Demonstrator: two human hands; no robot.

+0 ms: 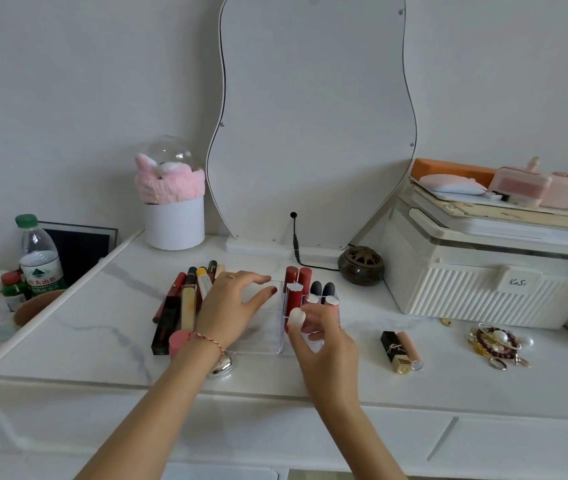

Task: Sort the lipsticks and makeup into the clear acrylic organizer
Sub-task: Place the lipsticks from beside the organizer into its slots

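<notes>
A clear acrylic organizer [264, 348] stands mid-table. In its right-hand slots stand several lipsticks: two red ones [297, 276], two black ones [322, 289] and silver-capped ones [331, 301]. My right hand [320, 336] pinches a white-capped lipstick [297, 318] over the front slots. My left hand [235, 306] lies with fingers spread on the organizer's large left compartment. Left of the organizer lies a pile of lip glosses and tubes [185, 303]. A black-and-gold lipstick [393, 351] and a pink tube [411, 349] lie on the table to the right.
A wavy mirror [313, 126] stands behind with a black cable [295, 244] and a dark round burner [361, 265]. A cream storage box [490, 285] sits at the right, bracelets [493, 342] before it. A white canister [174, 223] and water bottle [38, 258] stand at the left.
</notes>
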